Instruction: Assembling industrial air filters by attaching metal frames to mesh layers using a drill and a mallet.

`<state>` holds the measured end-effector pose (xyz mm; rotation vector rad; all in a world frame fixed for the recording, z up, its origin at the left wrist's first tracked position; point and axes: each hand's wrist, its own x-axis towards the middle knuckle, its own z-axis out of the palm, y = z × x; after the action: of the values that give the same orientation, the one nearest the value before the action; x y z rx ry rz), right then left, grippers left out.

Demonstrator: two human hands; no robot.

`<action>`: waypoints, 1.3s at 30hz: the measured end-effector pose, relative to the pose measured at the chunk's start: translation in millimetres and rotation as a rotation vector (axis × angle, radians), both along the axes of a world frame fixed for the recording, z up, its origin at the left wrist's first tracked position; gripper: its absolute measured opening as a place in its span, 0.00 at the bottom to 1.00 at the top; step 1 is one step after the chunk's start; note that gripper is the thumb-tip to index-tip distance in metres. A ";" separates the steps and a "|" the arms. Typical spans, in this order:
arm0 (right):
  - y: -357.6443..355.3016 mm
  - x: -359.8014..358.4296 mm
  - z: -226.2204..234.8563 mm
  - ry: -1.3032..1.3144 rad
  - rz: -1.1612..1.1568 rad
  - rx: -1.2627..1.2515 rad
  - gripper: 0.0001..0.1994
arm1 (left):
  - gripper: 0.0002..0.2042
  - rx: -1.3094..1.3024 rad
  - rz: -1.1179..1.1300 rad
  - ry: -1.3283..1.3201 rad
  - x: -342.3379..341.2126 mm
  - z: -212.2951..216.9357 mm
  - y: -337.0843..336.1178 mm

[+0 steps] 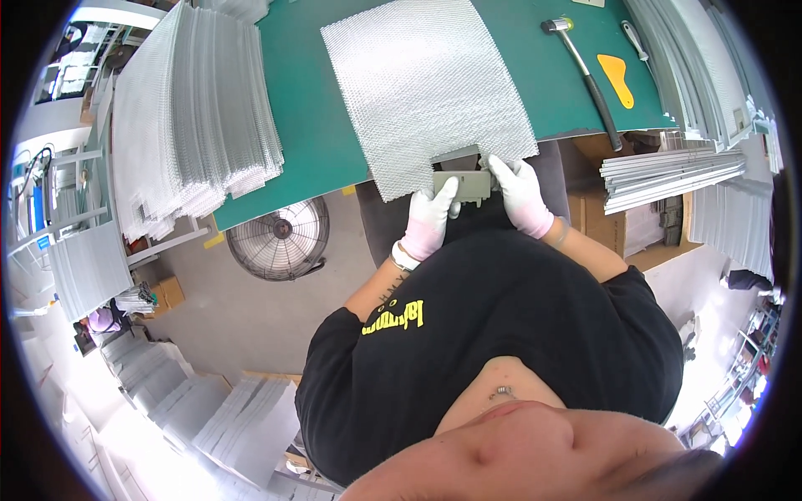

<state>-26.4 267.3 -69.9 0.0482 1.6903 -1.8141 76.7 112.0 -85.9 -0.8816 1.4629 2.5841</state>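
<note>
A person in a black shirt is standing at the near edge of a green table (317,125), seen from above; at the far left, a tall stack of silver mesh sheets (196,117) is sitting on the table, its edges overhanging the side; below it, on the floor, a round wire-guarded fan (280,238) is lying close to the table; more pale sheets (242,422) are piled on the floor nearer the viewer.

In the middle, a single mesh sheet (426,88) is lying flat on the table, its near edge hanging just past the table's edge; the left hand (430,219), in a white glove, is closing its fingers around the left end of a small grey plate (462,186), held at the sheet's near edge; the right hand (520,196), also gloved, is gripping the plate's right end, its fingertips touching the mesh.

Further right, a hammer (585,71) with a long black handle is lying on the table; just beside it is resting a yellow scraper (618,79); at the far right, bundles of long grey metal strips (672,171) are lying stacked, well apart from the hands.
</note>
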 end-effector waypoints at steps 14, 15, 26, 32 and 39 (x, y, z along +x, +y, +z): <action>2.1 3.5 -14.3 -0.054 -0.044 -0.034 0.17 | 0.17 0.299 0.109 0.118 3.4 9.4 8.1; 4.1 3.0 -16.0 -0.059 -0.019 0.001 0.19 | 0.19 0.404 0.141 0.118 4.3 13.7 9.4; -3.1 13.3 -16.5 -0.025 0.201 -0.223 0.18 | 0.29 -1.495 -0.770 0.516 -117.5 97.7 -83.9; 35.1 27.5 -25.1 0.120 -0.387 -0.168 0.15 | 0.34 -1.868 -0.848 0.539 -109.6 68.8 -0.9; 28.3 7.5 -18.3 0.035 -0.381 -0.228 0.12 | 0.29 -1.944 -0.776 0.427 -107.3 70.2 14.3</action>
<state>-18.8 295.6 -88.2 0.2578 1.5650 -2.2909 -30.5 126.4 -15.7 0.4554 3.1685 0.2192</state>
